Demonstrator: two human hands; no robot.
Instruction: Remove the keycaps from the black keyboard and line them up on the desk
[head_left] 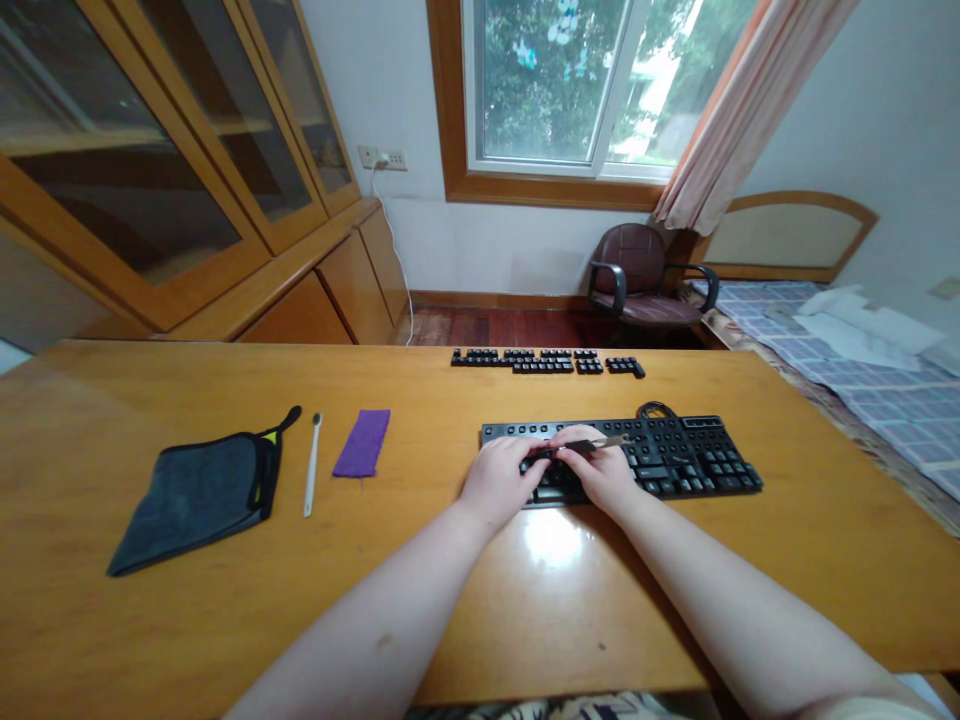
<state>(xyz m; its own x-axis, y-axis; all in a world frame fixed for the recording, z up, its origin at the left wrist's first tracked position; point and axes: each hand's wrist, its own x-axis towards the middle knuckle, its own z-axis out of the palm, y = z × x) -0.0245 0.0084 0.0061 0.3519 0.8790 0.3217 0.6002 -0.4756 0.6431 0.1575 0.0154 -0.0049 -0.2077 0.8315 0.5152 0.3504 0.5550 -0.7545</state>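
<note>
A black keyboard lies on the wooden table, its cable coiled behind it. Many positions on its upper part show bare key stems, while keycaps sit on the lower rows and number pad. My right hand is closed around a slim dark tool with a metal end pointing right; its exact kind is unclear. Beside it, my left hand rests over the keyboard's left half with fingers bent together near the tool's other end. Whatever lies between those fingertips is hidden.
Loose black keycaps stand in rows along the table's far edge. To the left lie a purple cloth, a white toothbrush and a folded grey cloth with black trim. An armchair and bed are beyond the table.
</note>
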